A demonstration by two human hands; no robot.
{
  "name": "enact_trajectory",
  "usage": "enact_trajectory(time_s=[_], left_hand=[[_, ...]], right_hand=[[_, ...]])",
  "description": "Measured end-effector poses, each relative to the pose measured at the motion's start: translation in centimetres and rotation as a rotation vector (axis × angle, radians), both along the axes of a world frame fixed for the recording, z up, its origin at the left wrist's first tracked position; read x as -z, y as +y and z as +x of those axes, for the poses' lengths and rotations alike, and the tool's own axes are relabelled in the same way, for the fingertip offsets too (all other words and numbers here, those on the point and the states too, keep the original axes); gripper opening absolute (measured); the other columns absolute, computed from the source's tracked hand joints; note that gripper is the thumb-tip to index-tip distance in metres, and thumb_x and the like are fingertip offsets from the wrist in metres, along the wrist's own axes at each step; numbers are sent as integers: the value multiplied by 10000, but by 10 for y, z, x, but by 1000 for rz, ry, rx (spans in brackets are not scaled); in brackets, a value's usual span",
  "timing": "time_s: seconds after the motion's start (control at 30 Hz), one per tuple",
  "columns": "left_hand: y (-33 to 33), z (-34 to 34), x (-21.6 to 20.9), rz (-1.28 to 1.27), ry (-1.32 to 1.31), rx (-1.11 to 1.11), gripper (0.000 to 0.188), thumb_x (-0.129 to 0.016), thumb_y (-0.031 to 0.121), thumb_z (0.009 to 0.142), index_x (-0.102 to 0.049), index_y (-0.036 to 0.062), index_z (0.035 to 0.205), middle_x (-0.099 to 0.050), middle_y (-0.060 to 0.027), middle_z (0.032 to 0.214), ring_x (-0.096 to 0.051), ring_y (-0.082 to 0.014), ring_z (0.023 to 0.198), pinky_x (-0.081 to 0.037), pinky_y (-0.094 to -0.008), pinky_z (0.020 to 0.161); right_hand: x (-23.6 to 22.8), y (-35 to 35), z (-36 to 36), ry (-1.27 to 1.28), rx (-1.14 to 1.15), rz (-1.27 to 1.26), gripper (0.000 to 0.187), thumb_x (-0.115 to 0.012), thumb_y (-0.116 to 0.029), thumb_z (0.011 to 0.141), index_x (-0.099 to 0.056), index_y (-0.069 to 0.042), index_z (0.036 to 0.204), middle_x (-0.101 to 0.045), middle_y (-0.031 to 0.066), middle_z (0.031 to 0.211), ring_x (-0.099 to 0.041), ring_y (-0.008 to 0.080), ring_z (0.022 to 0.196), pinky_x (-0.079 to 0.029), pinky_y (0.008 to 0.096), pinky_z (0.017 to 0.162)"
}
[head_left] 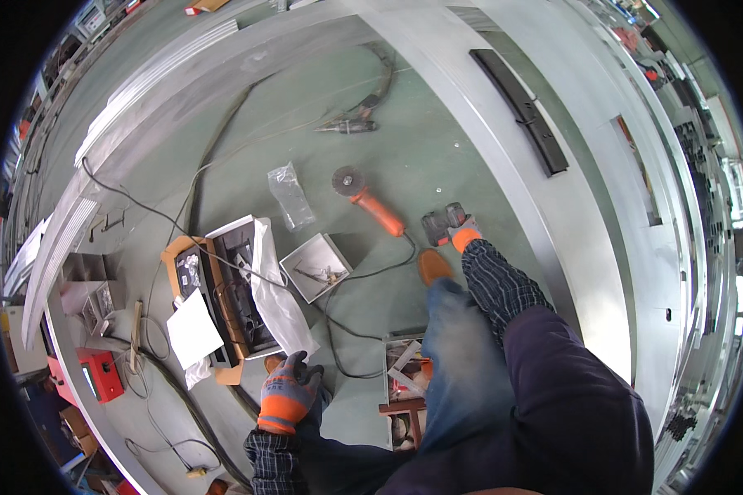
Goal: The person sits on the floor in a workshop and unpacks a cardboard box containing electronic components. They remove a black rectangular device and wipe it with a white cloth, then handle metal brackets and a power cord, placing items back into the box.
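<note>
My left hand [289,391], in a grey and orange work glove, rests by my left knee with its fingers apart and nothing in them. Close beyond it lies an opened cardboard box [178,262] with a black-lined case, white wrapping [282,309] and a white sheet [194,330]. My right hand [467,233], gloved alike, is closed on a dark cordless power tool [442,221] low over the floor, beside my brown shoe [433,266]; its exact kind is hard to tell. Left of that tool lies an orange angle grinder [377,211] with a disc.
A small white box [316,268] holds loose hardware. A clear plastic bag [291,196] and another corded tool [348,126] lie farther off. Cables cross the floor. Large metal frame members [586,247] enclose me; one bears a black bar [520,111]. A toolbox [406,371] sits by my leg.
</note>
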State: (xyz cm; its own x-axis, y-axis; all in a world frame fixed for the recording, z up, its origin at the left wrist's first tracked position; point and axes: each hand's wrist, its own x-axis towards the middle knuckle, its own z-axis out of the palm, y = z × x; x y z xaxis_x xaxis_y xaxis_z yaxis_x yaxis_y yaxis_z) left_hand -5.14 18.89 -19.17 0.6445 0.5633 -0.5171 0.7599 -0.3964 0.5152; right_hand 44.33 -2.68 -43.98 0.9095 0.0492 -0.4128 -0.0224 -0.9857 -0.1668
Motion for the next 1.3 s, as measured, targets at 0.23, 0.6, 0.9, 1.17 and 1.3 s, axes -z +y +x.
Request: enact_trajectory(time_s=[0.23,0.6,0.9,1.17,1.3], left_hand=[[-3,2,13,-66,8,-123,501,-742,355,850,-631,90,1261,-726,-129,1009,-696,-269,875,-546,-363,784],[16,-19,52,-86,-118,-31,438,-752,264,867,-635,-25,1176,-720,-166,977,-684,-234,837,-527,-337,767],[5,-11,43,-54,-205,44,429,-749,259,871,-646,-43,1157,-726,-147,970,-661,-178,763,-522,-308,704],[12,-24,59,52,-189,55,416,-747,282,848,-685,-36,1109,-737,-176,964,-698,-260,839,-537,-356,776],[10,-21,67,27,-211,49,392,-750,279,848,-696,-26,1088,-738,-166,936,-696,-244,820,-539,-351,755]], right_hand=[[-131,78,-77,-185,-340,7,804,-593,-546,829,-477,-6,1414,-575,228,1341,-475,352,1332,-377,428,1112],[-489,-101,-174,-560,-570,1050,469,-682,-355,873,-625,-83,1250,-663,201,1165,-643,372,1067,-531,413,899],[-524,-400,-16,-646,-3,72,524,-643,-488,870,-655,-100,1222,-701,227,1086,-667,377,1046,-514,417,921],[-495,-372,11,-687,-38,-80,455,-580,-399,906,-645,-122,1260,-658,182,1220,-624,359,1137,-497,412,966],[-497,-369,11,-659,-41,-199,419,-555,-364,926,-622,-113,1255,-633,162,1263,-608,354,1163,-487,431,981]])
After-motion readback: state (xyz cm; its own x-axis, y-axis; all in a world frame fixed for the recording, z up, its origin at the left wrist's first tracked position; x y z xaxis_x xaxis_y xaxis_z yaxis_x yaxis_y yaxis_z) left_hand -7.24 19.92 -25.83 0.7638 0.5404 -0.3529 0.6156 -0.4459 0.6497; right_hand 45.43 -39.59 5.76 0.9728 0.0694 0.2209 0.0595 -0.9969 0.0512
